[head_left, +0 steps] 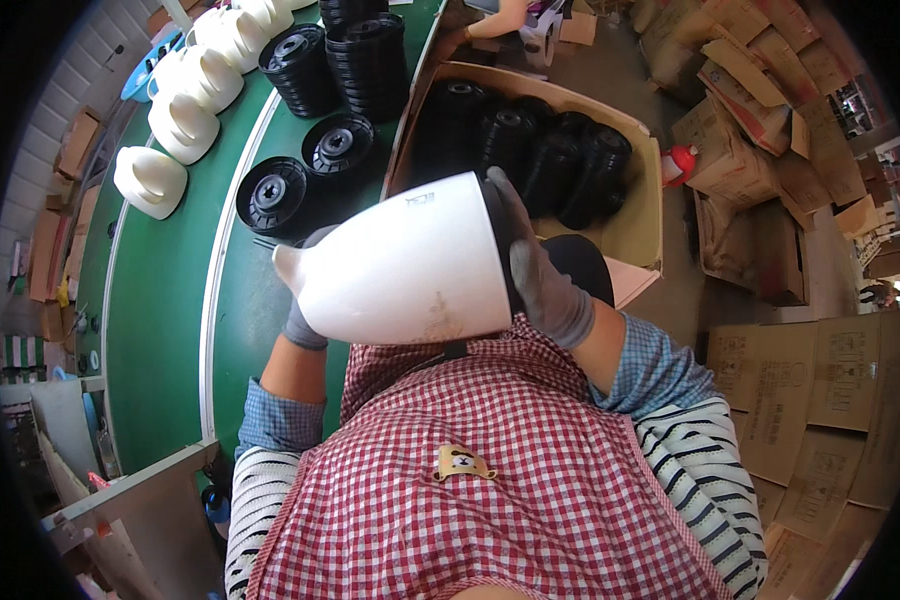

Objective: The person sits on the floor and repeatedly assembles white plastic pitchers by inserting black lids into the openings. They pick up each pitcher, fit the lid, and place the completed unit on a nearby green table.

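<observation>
A white kettle (400, 265) lies on its side in the air in front of my apron, spout end to the left and black base (497, 240) to the right. My left hand (303, 328), in a grey glove, supports the spout end; most of its fingers are hidden behind the white body. Against the black base presses my right hand (545, 280), also gloved, its thumb along the rim. Brownish smudges mark the lower side of the white body. Just beyond it, two round black kettle bases (273, 195) sit on the green table.
Tall stacks of black bases (366, 65) stand farther back on the green table (160, 330). A row of white kettle tops (152, 182) lines its left side. An open carton (638, 235) full of black bases is at the right. Another person's arm (495, 22) shows beyond it. Cartons (830, 380) pile up at right.
</observation>
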Demonstrator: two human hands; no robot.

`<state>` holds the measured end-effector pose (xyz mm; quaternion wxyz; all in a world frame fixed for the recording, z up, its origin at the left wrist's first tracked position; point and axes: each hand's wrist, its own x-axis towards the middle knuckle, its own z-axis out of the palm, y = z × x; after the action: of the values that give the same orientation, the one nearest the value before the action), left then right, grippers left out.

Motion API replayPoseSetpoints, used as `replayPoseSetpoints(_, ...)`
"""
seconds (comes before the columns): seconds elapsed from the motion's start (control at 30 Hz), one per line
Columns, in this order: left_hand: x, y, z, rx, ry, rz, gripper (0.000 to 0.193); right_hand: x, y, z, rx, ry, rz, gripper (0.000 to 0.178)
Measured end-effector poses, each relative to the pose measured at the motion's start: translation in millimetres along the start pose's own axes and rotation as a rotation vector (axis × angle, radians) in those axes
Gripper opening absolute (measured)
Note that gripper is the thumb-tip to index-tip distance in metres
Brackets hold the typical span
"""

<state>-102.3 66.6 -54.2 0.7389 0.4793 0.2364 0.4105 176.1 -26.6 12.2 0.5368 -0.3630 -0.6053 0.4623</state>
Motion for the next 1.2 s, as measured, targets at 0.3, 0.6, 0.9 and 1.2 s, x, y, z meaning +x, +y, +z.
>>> replayPoseSetpoints(0.3, 0, -32, 0, -0.336, -0.325, -0.337, 0.082, -45, -11, 2, -0.341, 0.009, -0.309, 0.113)
replayPoseSetpoints(0.6, 46, 50, 46, 0.848, -0.148, 0.162, 0.044, -63, 38, -53, 0.068, 0.186, 0.114, 0.084)
replayPoseSetpoints(0.9, 69, -31, 150, 1.599, -0.588, -0.065, 0.037, -48, 22, -36, -0.436, 0.196, -0.041, 0.037)
replayPoseSetpoints(1.2, 4, -3, 109, 0.979, -0.524, 0.174, 0.077, -37, -36, -46, -0.871, -0.237, -0.104, 0.063)
